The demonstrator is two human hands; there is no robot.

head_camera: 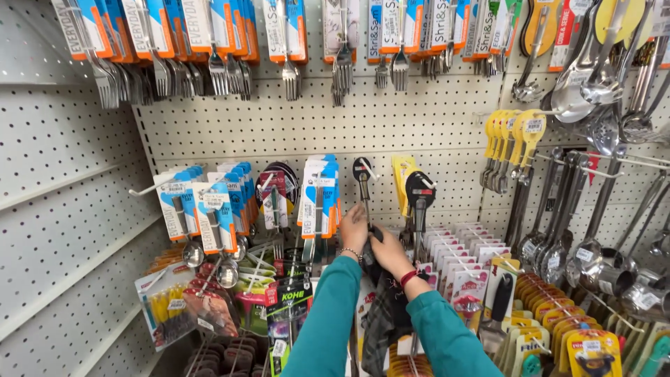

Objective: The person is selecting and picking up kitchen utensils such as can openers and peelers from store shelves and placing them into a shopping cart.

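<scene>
Both my arms, in teal sleeves, reach toward a white pegboard wall of hanging kitchen tools. My left hand (pixel 354 227) is raised with its fingers closed around the lower part of a slim black-handled utensil (pixel 363 178) that hangs from a peg. Just to its right, my right hand (pixel 389 253) grips a dark cloth (pixel 382 314), which droops down between my forearms. A beaded bracelet circles my left wrist and a red band my right wrist. A second black-handled tool (pixel 420 195) hangs a little to the right of my hands.
Carded forks (pixel 223 49) hang along the top row. Blue and orange carded spoons (pixel 202 209) are at the left. Yellow-handled peelers (pixel 513 139) and steel ladles (pixel 593 230) fill the right. White and yellow packaged tools (pixel 481 269) lie below. A bare peg (pixel 150 187) sticks out at left.
</scene>
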